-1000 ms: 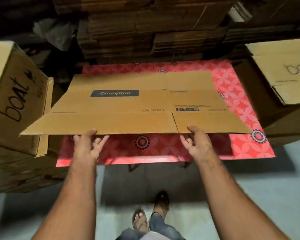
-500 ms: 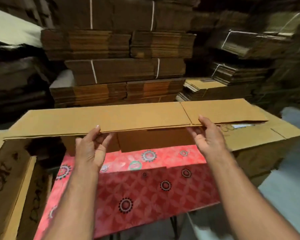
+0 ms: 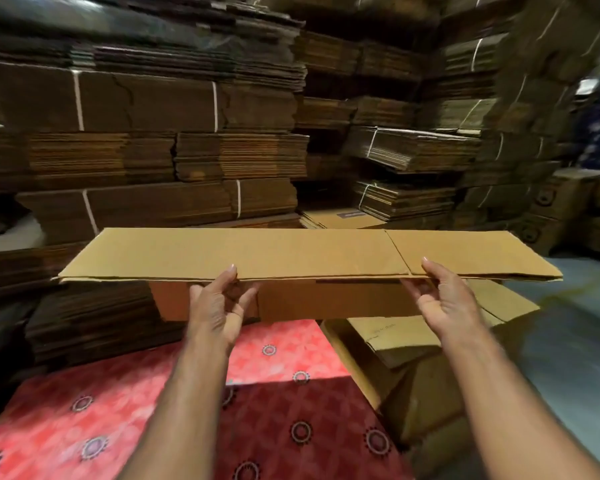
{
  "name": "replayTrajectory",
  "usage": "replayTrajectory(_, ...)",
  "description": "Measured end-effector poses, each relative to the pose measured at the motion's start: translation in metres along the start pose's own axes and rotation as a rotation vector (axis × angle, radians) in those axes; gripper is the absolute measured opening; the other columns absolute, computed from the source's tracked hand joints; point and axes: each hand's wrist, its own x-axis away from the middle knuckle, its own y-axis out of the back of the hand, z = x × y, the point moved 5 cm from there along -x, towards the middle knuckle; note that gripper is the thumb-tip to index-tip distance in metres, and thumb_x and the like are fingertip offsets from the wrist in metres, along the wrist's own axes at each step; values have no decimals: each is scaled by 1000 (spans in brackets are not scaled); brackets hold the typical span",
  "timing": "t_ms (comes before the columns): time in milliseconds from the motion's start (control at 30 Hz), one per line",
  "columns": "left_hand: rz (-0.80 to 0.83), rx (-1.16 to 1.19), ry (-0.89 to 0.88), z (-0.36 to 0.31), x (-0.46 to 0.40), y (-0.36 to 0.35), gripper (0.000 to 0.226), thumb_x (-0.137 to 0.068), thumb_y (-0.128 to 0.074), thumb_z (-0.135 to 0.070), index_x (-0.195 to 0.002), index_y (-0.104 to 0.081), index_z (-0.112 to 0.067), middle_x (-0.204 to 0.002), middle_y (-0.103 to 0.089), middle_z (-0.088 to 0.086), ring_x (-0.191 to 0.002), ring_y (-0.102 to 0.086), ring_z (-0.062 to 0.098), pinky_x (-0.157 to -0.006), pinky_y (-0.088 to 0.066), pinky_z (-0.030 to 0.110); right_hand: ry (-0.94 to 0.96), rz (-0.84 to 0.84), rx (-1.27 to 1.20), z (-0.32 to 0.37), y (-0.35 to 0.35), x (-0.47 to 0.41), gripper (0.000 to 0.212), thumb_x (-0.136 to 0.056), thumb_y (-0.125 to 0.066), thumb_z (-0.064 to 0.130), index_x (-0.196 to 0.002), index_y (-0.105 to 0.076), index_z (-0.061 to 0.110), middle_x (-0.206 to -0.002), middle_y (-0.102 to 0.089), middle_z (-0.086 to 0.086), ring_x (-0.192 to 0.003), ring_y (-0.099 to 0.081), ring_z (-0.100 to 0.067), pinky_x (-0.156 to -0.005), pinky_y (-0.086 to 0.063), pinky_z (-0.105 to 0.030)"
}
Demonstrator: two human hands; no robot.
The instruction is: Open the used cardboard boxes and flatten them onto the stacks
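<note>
A flattened brown cardboard box [image 3: 291, 254] is held level in the air at chest height, its near long edge toward me. My left hand [image 3: 219, 306] pinches that edge left of the middle, thumb on top and fingers under. My right hand [image 3: 444, 299] pinches it further right, just past a slit between two flaps. A lower flap of the box hangs down below the edge between my hands. Beyond it rise stacks of flattened cartons [image 3: 160, 161] tied with white string.
A table with a red patterned cloth [image 3: 118, 410] lies below my arms. An open cardboard box [image 3: 413, 341] stands at its right side. More bundled cardboard [image 3: 406, 150] fills the back right. Grey floor [image 3: 568, 341] shows at right.
The flattened box was lifted off the red table and raised to chest height. My view tilted up from the floor to the stacks behind. Both hands kept their grip.
</note>
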Motion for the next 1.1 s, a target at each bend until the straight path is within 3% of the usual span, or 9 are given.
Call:
replayTrajectory(233, -1, 30, -7, 164, -63, -118, 46, -88, -66, 8, -122, -44, -11, -92, -62, 20, -102, -67, 36, -66, -63, 51, -49, -11, -23, 87, 65, -202, 52, -90, -72, -1, -138, -53, 5, -125, -62, -20, -106, -67, -33, -60, -63, -40)
replayTrajectory(300, -33, 19, -6, 205, -76, -151, 40, -89, -66, 8, -116, -43, -10, -94, -62, 21, -100, -70, 35, -70, -63, 54, -54, -26, 3, 108, 77, -255, 55, -90, -70, -2, -142, -51, 3, -127, -63, -20, -105, -67, -33, -57, -62, -38)
replayTrajectory(400, -66, -5, 5, 257, -90, -190, 35, -91, -63, 7, -109, -41, -13, -89, -64, 15, -78, -73, 22, -64, -63, 45, -74, -55, 42, 132, 93, -320, 51, -92, -69, -2, -139, -52, 3, -129, -64, -22, -109, -67, -34, -56, -63, -38)
replayTrajectory(600, -31, 52, 10, 338, -119, -239, 27, -91, -61, 6, -95, -48, -17, -80, -69, 9, -81, -69, 20, -63, -63, 42, -84, -79, 36, 164, 122, -412, 46, -95, -66, 2, -138, -52, 9, -121, -68, -17, -103, -72, -29, -61, -64, -40)
replayTrajectory(700, -98, 75, 57, 397, -118, -233, 45, -82, -64, 6, -121, -56, -15, -108, -68, 15, -92, -69, 24, -76, -62, 53, -90, -169, 49, 157, 166, -448, 46, -97, -64, 3, -140, -52, 14, -124, -68, -14, -110, -69, -30, -62, -63, -43)
replayTrajectory(767, -184, 40, 156, 451, -108, -213, 60, -83, -63, 7, -138, -53, -16, -121, -65, 14, -99, -70, 25, -74, -63, 51, -112, -294, 136, 140, 213, -468, 48, -99, -61, 2, -142, -48, 17, -129, -63, -12, -118, -63, -29, -78, -61, -49)
replayTrajectory(867, -350, -86, 390, 525, -80, -180, 48, -92, -60, 10, -137, -51, -2, -118, -65, 21, -93, -72, 31, -64, -63, 47, -152, -504, 377, 107, 293, -489, 47, -101, -56, 2, -144, -40, 15, -134, -53, -14, -118, -56, -28, -99, -53, -54)
replayTrajectory(1000, -491, -220, 463, 563, -70, -138, 56, -98, -62, -2, -149, -38, -4, -130, -63, 23, -96, -71, 39, -63, -64, 46, -200, -542, 501, 83, 348, -513, 41, -99, -52, -4, -134, -46, 18, -137, -57, -15, -118, -63, -35, -85, -57, -47)
replayTrajectory(1100, -664, -242, 339, 551, -74, -105, 43, -102, -57, -5, -143, -50, -15, -136, -60, 9, -103, -63, 30, -57, -64, 43, -214, -563, 550, 81, 366, -531, 40, -103, -54, 5, -139, -45, 19, -139, -56, -15, -117, -63, -36, -82, -57, -45)
